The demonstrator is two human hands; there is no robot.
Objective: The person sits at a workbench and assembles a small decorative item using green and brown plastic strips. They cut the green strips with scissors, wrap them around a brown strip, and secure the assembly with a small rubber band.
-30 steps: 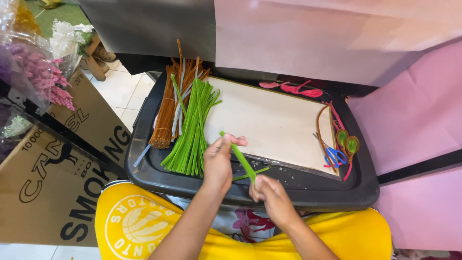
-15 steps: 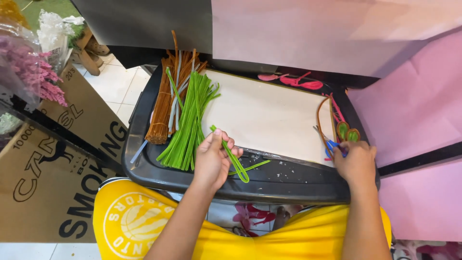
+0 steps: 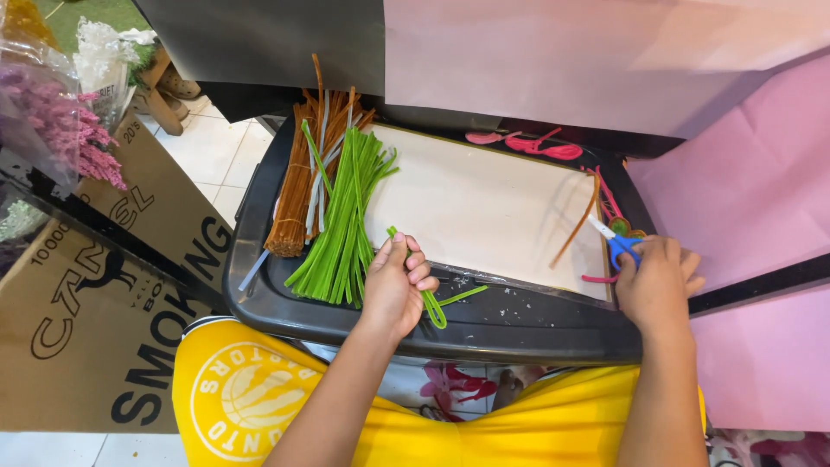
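Left hand (image 3: 393, 290) grips a bent green pipe cleaner (image 3: 424, 290) lying diagonally, well left of right hand (image 3: 655, 281) closing on blue-handled scissors (image 3: 616, 244).

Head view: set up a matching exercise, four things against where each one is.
Things:
1. green pipe cleaner
2. blue-handled scissors
3. brown pipe cleaner bundle
4. pink pipe cleaner shapes

Places:
A. far edge of the cream board
B. in the left hand
C. leftmost in the black tray
D. at the right hand

Pairs: 1-B, 2-D, 3-C, 4-A
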